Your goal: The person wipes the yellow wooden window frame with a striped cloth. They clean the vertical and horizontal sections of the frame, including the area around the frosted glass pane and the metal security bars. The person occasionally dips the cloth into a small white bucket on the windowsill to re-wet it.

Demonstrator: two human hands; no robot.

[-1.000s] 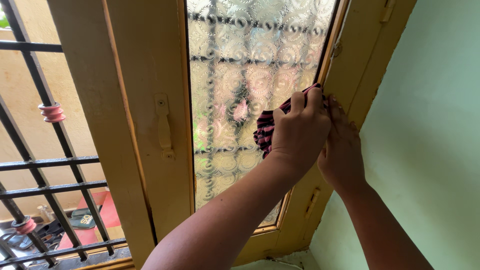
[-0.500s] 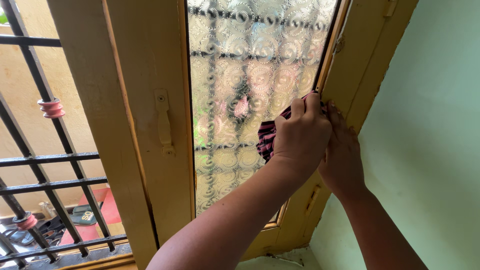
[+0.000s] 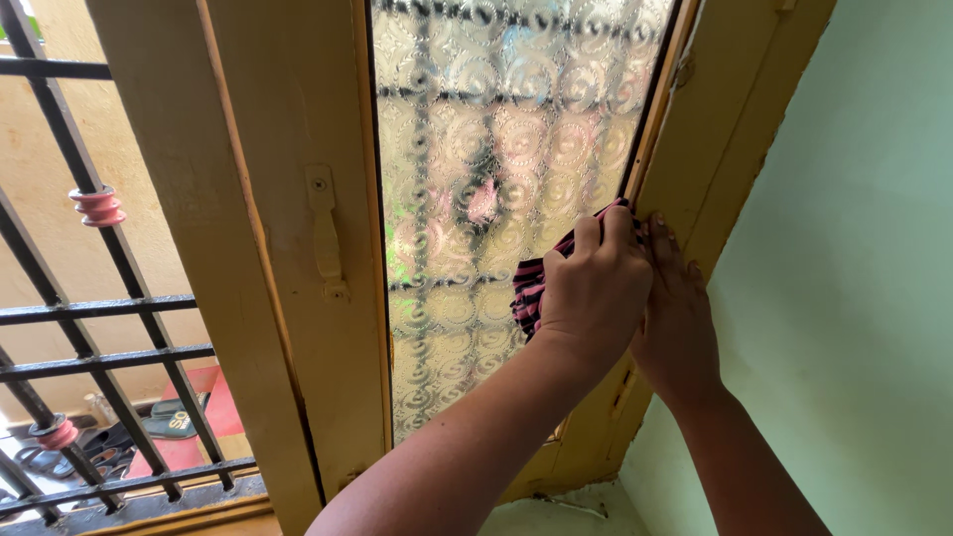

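Striped cloth (image 3: 529,288), pink and dark, bunched against patterned glass (image 3: 496,149) at the right edge of a yellow wooden window frame (image 3: 298,149). Left hand (image 3: 594,288) closed over the cloth, pressing it to the pane; right hand (image 3: 680,318) flat on the frame just beside, fingers together. Soft, light, easily crumpled, probably best gripped as a wad under the palm. Glass likely fragile, calling for moderate pressure. Metal bars (image 3: 99,318) at far left.
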